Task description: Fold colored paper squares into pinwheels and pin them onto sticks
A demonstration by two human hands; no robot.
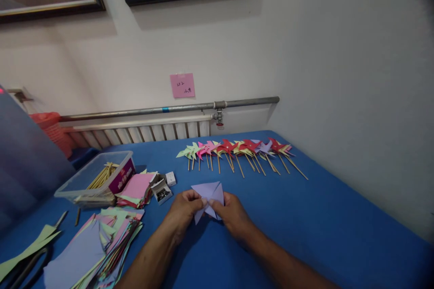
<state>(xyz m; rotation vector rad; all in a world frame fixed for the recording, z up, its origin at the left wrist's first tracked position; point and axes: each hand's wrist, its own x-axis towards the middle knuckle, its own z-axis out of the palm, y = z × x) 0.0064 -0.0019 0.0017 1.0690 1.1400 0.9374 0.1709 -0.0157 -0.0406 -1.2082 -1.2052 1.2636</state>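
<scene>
Both hands – left hand [183, 211], right hand [230, 214] – pinched lilac paper square [209, 196] at lower centre of frame, just above blue worktop [322, 216]. Risk: fingertip slip – fold skewed, thin paper creased or torn.

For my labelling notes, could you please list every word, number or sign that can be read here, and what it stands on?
"252": handwritten on the pink note on the wall; the second line below it is too blurred to read.
Purple label on the clear plastic box: print too small to read.
No other text is visible.
</scene>
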